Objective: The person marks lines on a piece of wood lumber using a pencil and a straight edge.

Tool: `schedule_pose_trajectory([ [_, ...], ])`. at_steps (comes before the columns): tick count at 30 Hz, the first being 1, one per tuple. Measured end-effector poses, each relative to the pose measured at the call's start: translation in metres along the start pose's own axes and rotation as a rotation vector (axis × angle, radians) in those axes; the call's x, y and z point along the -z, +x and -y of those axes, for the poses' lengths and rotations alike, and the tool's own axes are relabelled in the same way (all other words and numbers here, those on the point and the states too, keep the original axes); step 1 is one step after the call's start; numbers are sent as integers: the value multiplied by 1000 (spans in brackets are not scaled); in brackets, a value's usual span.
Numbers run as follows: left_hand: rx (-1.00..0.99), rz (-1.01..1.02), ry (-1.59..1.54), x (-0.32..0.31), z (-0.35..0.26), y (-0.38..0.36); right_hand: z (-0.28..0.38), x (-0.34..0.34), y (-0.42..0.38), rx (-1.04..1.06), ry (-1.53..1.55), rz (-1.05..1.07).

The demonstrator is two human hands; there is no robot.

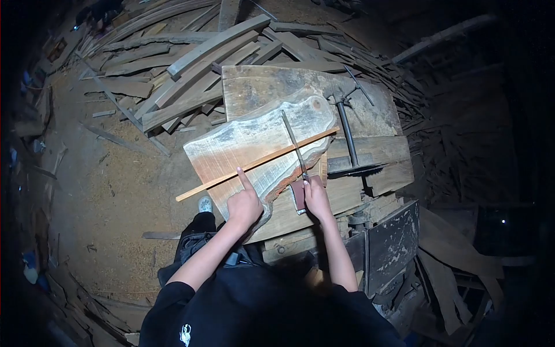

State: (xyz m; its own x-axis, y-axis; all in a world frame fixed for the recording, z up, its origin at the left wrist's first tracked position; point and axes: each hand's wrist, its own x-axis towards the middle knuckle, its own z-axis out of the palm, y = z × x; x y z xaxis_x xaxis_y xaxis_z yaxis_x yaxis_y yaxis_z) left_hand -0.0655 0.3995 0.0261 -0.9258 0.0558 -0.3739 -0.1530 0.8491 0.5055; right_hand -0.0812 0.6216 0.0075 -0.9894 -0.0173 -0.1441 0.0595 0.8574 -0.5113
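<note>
A wide live-edge wood slab lies tilted across the worktable. A thin straight wooden strip rests diagonally over it. My left hand has its index finger stretched out, the tip touching the strip, while the other fingers look curled. In my right hand is a long, narrow dark tool, which crosses over the strip and points away from me. Beside that hand, a reddish-brown flat piece sits at the slab's near edge; whether my fingers touch it is unclear.
A metal bar fixture stands right of the slab, with a toothed dark blade near its base. Curved planks are piled beyond the table. A dark metal panel forms the table's near right side.
</note>
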Motion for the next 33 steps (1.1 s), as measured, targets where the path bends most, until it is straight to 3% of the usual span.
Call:
schedule_pose_trajectory([
  [10,-14,-8,62,-3,3,1,11,12,0,-73,72,15],
  [27,-56,-33,14,-6,10,-1,9,-5,-3,12,21,-29],
  [33,-54,-47,-12,-9,11,0,75,-18,-36,63,132,-84],
])
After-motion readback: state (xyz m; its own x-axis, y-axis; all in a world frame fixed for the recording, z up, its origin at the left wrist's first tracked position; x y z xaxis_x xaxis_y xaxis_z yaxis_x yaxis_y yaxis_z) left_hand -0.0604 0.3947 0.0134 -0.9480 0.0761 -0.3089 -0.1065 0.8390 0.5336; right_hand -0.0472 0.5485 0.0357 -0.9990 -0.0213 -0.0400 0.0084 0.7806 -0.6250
